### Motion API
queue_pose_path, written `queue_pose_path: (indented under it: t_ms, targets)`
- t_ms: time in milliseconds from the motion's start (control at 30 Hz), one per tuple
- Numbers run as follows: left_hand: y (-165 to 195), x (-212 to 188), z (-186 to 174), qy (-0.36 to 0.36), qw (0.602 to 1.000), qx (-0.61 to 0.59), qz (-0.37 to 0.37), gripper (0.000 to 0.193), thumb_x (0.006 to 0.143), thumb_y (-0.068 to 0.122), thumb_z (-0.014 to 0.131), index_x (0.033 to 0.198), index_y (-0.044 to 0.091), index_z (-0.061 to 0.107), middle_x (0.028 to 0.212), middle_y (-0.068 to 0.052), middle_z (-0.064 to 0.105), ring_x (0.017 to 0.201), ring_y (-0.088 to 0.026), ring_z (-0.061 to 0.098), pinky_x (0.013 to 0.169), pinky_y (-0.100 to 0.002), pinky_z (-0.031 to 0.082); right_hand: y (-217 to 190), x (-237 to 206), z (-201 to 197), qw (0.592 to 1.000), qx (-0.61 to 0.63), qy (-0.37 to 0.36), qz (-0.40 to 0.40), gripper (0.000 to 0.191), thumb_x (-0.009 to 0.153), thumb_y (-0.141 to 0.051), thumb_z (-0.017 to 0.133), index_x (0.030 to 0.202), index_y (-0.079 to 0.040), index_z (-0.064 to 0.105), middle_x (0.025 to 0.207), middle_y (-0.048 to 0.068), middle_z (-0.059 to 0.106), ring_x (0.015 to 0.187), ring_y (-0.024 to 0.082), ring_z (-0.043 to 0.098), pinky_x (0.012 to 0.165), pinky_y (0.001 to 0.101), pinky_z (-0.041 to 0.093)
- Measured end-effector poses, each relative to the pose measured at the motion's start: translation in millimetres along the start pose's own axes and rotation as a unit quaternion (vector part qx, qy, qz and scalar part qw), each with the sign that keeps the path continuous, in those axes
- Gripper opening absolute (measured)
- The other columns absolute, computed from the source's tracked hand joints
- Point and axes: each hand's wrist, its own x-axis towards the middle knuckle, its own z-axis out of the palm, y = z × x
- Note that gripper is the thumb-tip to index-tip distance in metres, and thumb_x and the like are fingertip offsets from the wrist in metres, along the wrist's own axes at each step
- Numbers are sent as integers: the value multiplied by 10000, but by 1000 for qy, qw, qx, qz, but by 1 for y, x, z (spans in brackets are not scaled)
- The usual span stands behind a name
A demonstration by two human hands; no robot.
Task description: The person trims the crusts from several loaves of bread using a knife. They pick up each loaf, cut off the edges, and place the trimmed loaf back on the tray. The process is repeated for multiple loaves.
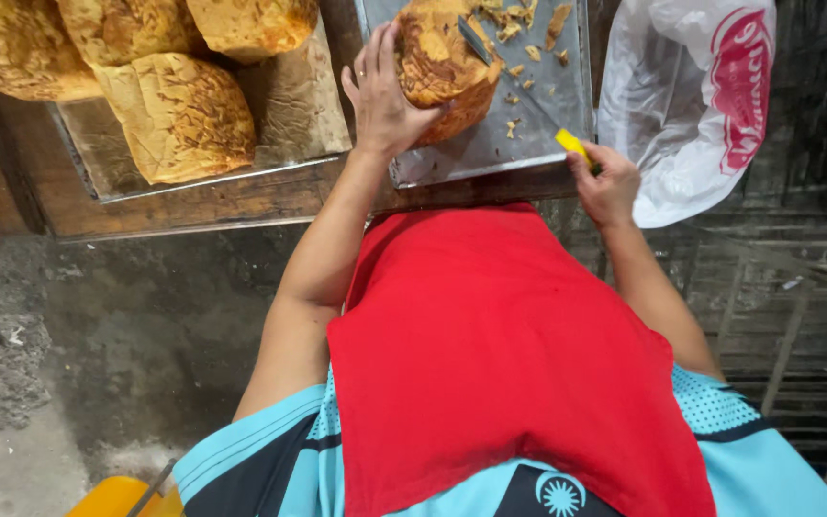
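Head view, knife (519,86) diagonal, tip on loaf (444,65).

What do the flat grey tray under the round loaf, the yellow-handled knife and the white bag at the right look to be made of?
The flat grey tray looks like dull sheet metal: grey sheen, thin raised edge. The yellow-handled knife seems to have a slim dark metal blade and a glossy, probably plastic handle, gripped by the right hand. The white bag looks like thin plastic film: translucent, crinkled, shiny.

the top edge cuts off the round loaf (437,62), the metal tray (490,153), three loaves (126,29) at upper left and the plastic bag (691,105). the knife (519,86) handle is mostly hidden inside the right hand (608,184).
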Motion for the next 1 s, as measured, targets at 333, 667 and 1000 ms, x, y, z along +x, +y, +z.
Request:
queue_pose_path:
  t_ms: [333, 667, 1000]
  targets:
    - [-1, -4, 1, 0, 999, 19, -30, 1283, 618, 631, 1001, 1566, 120, 303, 1600, -50, 367, 1471, -302, 364, 1159, -684, 218, 14, 38, 46, 996, 69, -48, 41, 302, 1044, -328, 718, 1171, -58, 767, 969, 179, 746, 838, 292, 737, 717, 387, 536]
    - [23, 1, -6, -72, 992, 99, 29, 1629, 364, 754, 1002, 1561, 127, 92, 1603, -205, 198, 1468, -432, 226, 1066, -805, 108, 46, 33, 75, 993, -27, -41, 105, 285, 968, -309, 760, 1120, -69, 781, 961, 195, 743, 877, 392, 710, 736, 465, 537]
    - [9, -42, -48, -145, 985, 75, -47, 1601, 444, 480, 1035, 1625, 121, 17, 1645, -148, 261, 1549, -330, 241, 1189, -755, 53, 68, 40, 83, 998, -41, -48, 17, 317, 921, -130, 783, 1217, -40, 711, 1075, 206, 700, 984, 424, 660, 836, 500, 516]
